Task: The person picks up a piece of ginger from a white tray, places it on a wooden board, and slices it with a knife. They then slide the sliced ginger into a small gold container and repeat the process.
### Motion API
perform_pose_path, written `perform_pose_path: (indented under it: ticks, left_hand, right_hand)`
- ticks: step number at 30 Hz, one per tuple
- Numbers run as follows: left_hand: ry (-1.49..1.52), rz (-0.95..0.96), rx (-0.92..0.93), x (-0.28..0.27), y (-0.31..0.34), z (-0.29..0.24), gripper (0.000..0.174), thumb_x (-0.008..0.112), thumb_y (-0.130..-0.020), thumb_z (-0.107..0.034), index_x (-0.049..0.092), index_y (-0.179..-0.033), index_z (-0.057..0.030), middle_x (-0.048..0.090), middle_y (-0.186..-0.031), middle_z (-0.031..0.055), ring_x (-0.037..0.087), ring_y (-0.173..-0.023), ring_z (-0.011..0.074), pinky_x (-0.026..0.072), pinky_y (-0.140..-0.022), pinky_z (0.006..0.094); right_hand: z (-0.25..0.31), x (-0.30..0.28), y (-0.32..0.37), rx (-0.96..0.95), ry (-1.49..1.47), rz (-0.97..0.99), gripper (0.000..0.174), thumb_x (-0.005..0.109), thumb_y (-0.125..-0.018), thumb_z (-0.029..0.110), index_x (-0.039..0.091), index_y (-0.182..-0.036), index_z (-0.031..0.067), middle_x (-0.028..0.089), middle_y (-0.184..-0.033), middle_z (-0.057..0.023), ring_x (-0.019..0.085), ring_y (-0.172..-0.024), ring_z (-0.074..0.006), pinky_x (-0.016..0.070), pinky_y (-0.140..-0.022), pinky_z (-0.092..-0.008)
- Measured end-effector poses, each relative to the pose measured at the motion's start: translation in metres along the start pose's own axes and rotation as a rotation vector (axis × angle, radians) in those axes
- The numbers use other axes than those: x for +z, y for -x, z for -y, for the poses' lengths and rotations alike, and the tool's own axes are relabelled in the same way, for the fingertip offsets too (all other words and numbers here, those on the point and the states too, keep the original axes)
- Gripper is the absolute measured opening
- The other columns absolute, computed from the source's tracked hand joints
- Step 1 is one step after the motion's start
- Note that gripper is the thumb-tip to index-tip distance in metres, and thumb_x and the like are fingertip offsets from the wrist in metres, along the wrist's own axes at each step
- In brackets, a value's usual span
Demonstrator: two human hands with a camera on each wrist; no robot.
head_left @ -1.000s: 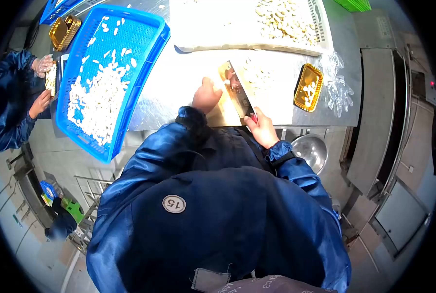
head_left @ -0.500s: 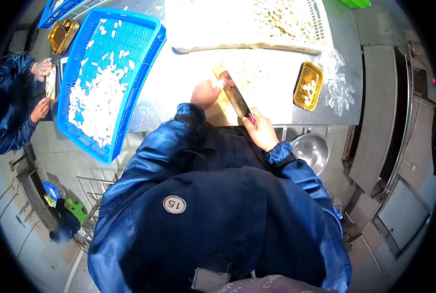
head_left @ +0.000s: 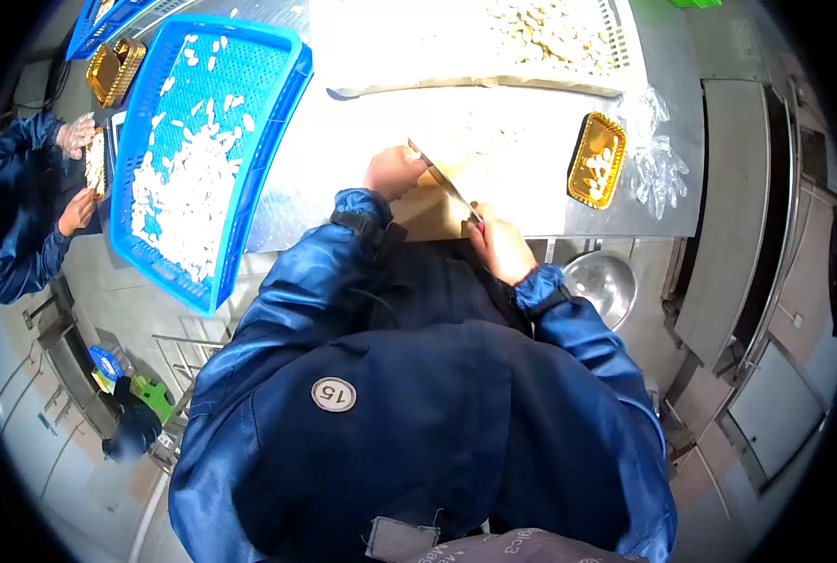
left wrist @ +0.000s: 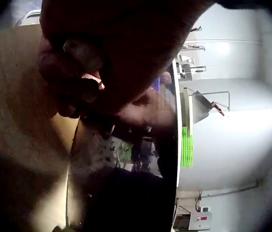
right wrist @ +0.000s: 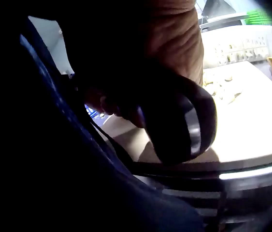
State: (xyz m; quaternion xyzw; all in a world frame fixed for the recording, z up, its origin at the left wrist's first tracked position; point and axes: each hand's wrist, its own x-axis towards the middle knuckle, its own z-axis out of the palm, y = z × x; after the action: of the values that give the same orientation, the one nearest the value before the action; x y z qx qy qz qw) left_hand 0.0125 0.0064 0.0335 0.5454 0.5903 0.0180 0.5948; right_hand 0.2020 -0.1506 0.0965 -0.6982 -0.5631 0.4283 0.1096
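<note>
My right hand (head_left: 505, 248) grips a kitchen knife (head_left: 444, 185) by its handle, whose dark butt (right wrist: 174, 130) shows large in the right wrist view. The broad blade (left wrist: 121, 154) slants up and left across the pale cutting board (head_left: 531, 202), seen nearly edge-on from the head. At the blade's far end is my left hand (head_left: 395, 173), its fingers curled in and pinching a small pale piece (left wrist: 83, 54), mostly in shadow. Thin pale slices (head_left: 493, 127) lie on the board beyond the knife.
A blue basket (head_left: 292, 103) full of white slices stands left. Behind the board is a white crate (head_left: 630, 56) of pale pieces. To the right are a golden tray (head_left: 580, 183) and clear plastic (head_left: 660, 174). Another person's hands (head_left: 79, 208) work at far left.
The knife has turned from showing its flat side to nearly edge-on, and its tip has moved left and down to my left hand. Both hands stay close to where they were.
</note>
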Motion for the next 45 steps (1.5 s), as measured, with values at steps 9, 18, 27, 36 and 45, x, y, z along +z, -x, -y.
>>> perform_pose_path:
  ticks: [9, 18, 27, 36, 45]
  left_hand:
    - [0.609, 0.162, 0.017, -0.017, 0.013, 0.055, 0.028, 0.064, -0.087, -0.011, 0.058, -0.113, -0.0016, 0.064, -0.081, 0.0074, 0.048, -0.051, 0.0102, 0.0382, -0.047, 0.0216]
    - [0.077, -0.199, 0.475, 0.004, -0.005, 0.041, 0.016, 0.068, -0.089, -0.016, 0.065, -0.095, -0.0018, 0.065, -0.080, 0.0071, 0.061, -0.062, 0.0137, 0.0491, -0.057, 0.0285]
    - [-0.011, -0.399, 0.317, 0.013, -0.004, 0.041, 0.019, 0.075, -0.084, -0.016, 0.063, -0.086, -0.0009, 0.065, -0.067, 0.0103, 0.064, -0.059, 0.0213, 0.0509, -0.059, 0.0341]
    - [-0.009, -0.352, 0.286, 0.007, 0.001, 0.031, 0.018, 0.075, -0.078, -0.020, 0.068, -0.082, -0.0034, 0.069, -0.079, 0.0194, 0.068, -0.076, 0.0345, 0.0528, -0.071, 0.0399]
    - [0.030, -0.227, 0.292, 0.002, -0.005, 0.034, 0.023, 0.077, -0.085, -0.020, 0.063, -0.080, -0.0025, 0.060, -0.059, 0.0046, 0.056, -0.051, 0.0117, 0.0443, -0.049, 0.0282]
  right_hand:
    - [0.000, 0.006, 0.008, -0.011, -0.332, -0.087, 0.023, 0.062, -0.093, 0.021, 0.055, -0.107, 0.0036, 0.064, -0.080, -0.0234, 0.065, -0.077, -0.0427, 0.0509, -0.071, -0.0436]
    - [-0.009, 0.005, 0.007, 0.145, -0.251, -0.140, 0.030, 0.063, -0.093, 0.025, 0.056, -0.111, 0.0020, 0.065, -0.077, -0.0250, 0.066, -0.077, -0.0449, 0.0512, -0.068, -0.0463]
    - [0.008, 0.010, 0.010, 0.099, -0.247, -0.137, 0.027, 0.064, -0.092, 0.023, 0.057, -0.109, 0.0023, 0.065, -0.077, -0.0247, 0.067, -0.076, -0.0442, 0.0519, -0.068, -0.0459]
    - [0.022, -0.007, 0.016, 0.091, -0.191, -0.058, 0.026, 0.061, -0.093, 0.020, 0.055, -0.112, 0.0041, 0.065, -0.079, -0.0258, 0.066, -0.079, -0.0471, 0.0521, -0.070, -0.0482]
    - [-0.005, 0.020, -0.014, 0.043, -0.296, -0.077, 0.023, 0.061, -0.093, 0.019, 0.055, -0.109, 0.0030, 0.064, -0.076, -0.0228, 0.066, -0.076, -0.0422, 0.0514, -0.069, -0.0448]
